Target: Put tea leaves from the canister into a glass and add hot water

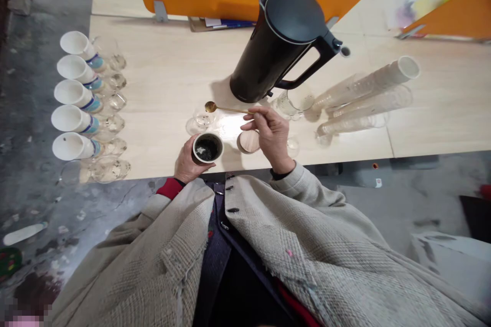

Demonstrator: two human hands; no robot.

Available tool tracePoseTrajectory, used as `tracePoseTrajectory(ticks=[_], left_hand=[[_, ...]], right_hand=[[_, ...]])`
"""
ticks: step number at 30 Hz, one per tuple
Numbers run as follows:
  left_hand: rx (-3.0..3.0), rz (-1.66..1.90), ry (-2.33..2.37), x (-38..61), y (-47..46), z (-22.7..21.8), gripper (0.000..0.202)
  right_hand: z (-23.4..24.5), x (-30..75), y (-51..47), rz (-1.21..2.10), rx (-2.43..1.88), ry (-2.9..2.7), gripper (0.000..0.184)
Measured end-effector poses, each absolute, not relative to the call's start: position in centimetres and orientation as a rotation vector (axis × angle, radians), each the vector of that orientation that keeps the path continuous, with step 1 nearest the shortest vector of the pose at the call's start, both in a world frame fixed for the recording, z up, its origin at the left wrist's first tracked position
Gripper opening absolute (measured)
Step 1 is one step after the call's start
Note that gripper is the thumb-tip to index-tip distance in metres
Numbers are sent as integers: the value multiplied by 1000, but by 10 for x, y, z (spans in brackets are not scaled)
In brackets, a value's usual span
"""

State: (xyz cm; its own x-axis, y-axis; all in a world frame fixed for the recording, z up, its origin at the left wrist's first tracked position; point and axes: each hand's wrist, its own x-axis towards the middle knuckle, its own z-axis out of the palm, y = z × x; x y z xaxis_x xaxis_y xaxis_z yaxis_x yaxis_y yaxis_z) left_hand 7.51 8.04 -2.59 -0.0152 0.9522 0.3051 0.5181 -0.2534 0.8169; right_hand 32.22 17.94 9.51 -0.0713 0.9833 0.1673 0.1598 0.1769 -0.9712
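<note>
The small jar [207, 148] sits at the table's [172, 76] near edge, dark tea leaves inside, the left hand [186, 162] wrapped around its side from 8 o'clock. At 1 o'clock of it the right hand [270, 135] pinches a gold spoon [224, 108], bowl poised over a small clear glass [202, 118]. A wooden lid [249, 141] lies at 3 o'clock beside the jar. The black kettle [278, 46] stands at 1 o'clock; white cups [72, 94] line up at 9 o'clock.
</note>
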Motion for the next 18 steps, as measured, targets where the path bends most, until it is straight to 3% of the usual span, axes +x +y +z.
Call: tracePoseTrajectory(ticks=[7,13,18], left_hand=[[1798,1241,1534,74,81,-28,113],[1783,1259,1531,73,84,-27,112],[1760,1221,1549,74,84,-25,110]], right_hand=[[115,366,166,1119,-1215,-1074,29],[125,434,152,824,-1275,-900,25],[105,474,175,622,-1351,-795,25]])
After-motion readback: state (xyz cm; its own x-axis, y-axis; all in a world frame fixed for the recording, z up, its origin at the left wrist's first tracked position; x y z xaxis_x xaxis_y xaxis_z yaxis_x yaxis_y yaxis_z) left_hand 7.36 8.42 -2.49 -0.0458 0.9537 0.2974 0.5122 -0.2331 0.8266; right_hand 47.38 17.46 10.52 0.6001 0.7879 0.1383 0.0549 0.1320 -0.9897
